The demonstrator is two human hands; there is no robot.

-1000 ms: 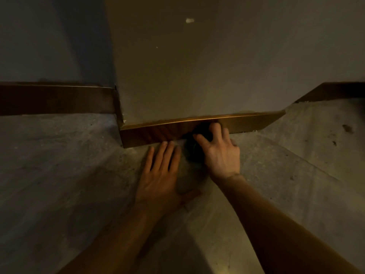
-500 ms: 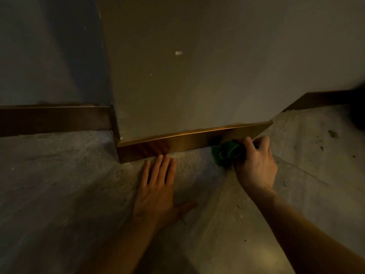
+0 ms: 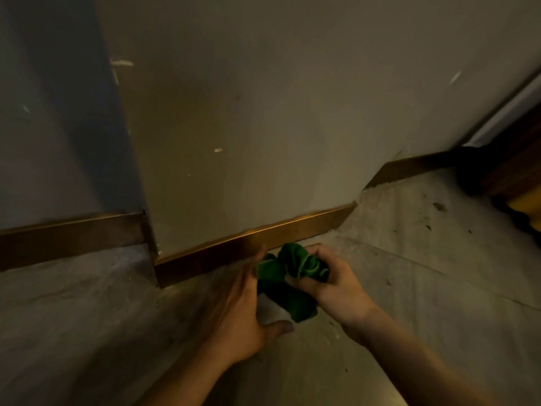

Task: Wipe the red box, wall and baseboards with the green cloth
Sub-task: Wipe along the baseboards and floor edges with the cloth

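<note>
The green cloth (image 3: 292,276) is bunched up just in front of the brown baseboard (image 3: 234,250) at the foot of the pale wall (image 3: 263,112). My right hand (image 3: 330,282) grips the top of the bunch. My left hand (image 3: 243,306) is raised off the floor beside the cloth; its fingers touch the cloth's left side and its thumb lies under the hanging end. The cloth is off the baseboard. No red box is in view.
The wall juts out as a pillar, with more baseboard to the left (image 3: 67,238) and far right (image 3: 415,168). The grey floor (image 3: 439,259) has dark specks. A dark doorway and something yellow (image 3: 524,209) sit at the right edge.
My right hand pulled the cloth back off the baseboard and toward me. My left hand lifted from the floor and came to the cloth. The camera tilted up and right.
</note>
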